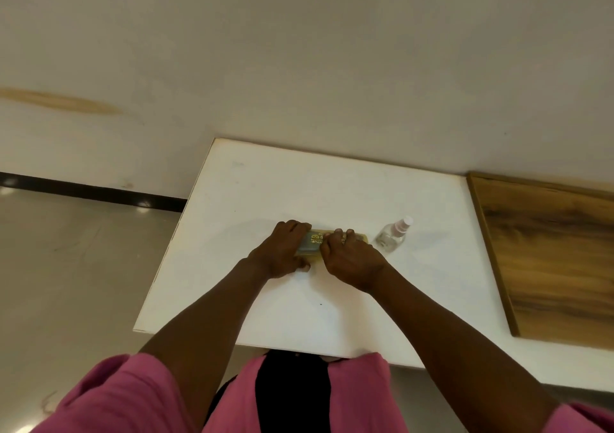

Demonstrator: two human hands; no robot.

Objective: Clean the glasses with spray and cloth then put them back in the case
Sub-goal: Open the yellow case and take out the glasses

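**Both hands on the case**

While the case [311,242] is lying flat mid-table [365,299], long axis running left to right, the left hand [282,253] is gripping its left end and the right hand [352,260] is curling over its right part. Glasses are hiding from view. The spray [393,233] is standing just right, nearer the right hand.

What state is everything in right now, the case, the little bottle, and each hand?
glasses case: lying flat on the white table, looks closed, gripped at both ends.
spray bottle: upright, cap on, untouched, just right of the case.
left hand: fingers curled over the case's left end.
right hand: fingers curled over the case's right end.
glasses and cloth: not visible.
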